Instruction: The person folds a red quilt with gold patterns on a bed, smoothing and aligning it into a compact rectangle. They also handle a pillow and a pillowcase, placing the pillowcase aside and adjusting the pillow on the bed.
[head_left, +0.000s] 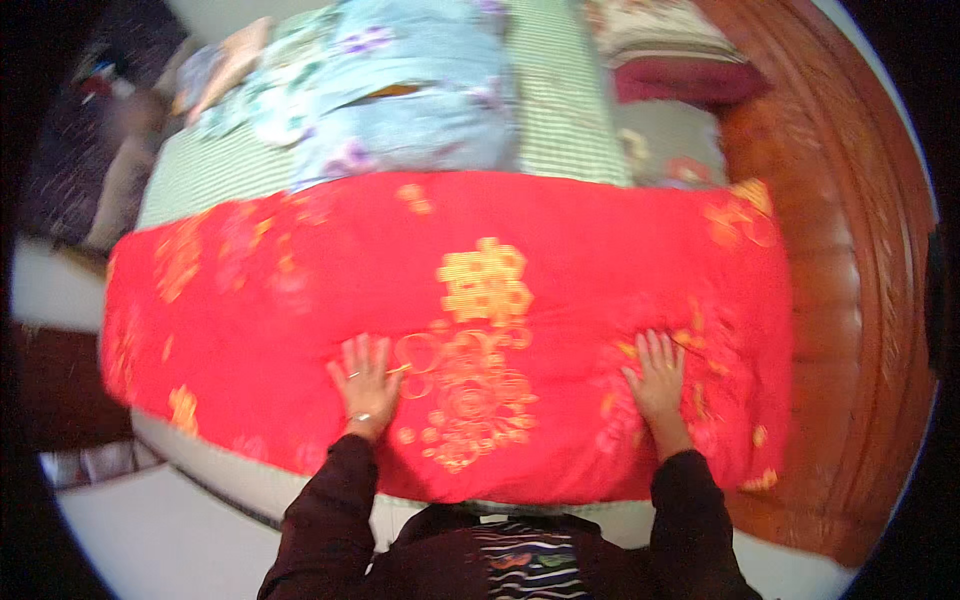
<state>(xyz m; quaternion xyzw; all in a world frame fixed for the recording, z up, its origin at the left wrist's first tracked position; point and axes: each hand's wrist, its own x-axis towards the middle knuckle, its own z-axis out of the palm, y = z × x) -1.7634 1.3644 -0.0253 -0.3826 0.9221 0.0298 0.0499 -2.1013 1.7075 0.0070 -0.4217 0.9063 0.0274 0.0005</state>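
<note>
Across the bed in front of me lies a red quilt (600, 247) with yellow and pink printed patterns, folded into a wide band. My left hand (367, 382) rests palm down on it, left of the yellow pattern in the middle, fingers spread. A ring and a band at the wrist show on that hand. On the right part of the quilt, my right hand (660, 375) lies flat too, its fingers slightly apart. Neither hand grips anything. The quilt hides the near part of the mattress.
Beyond the quilt, a light blue floral bedding item (442, 120) lies on a green checked sheet (562, 112). Folded bedding (675, 37) is stacked at the far right. A reddish-brown wooden panel (825, 300) borders the right side. A dark patterned surface (67, 150) is at left.
</note>
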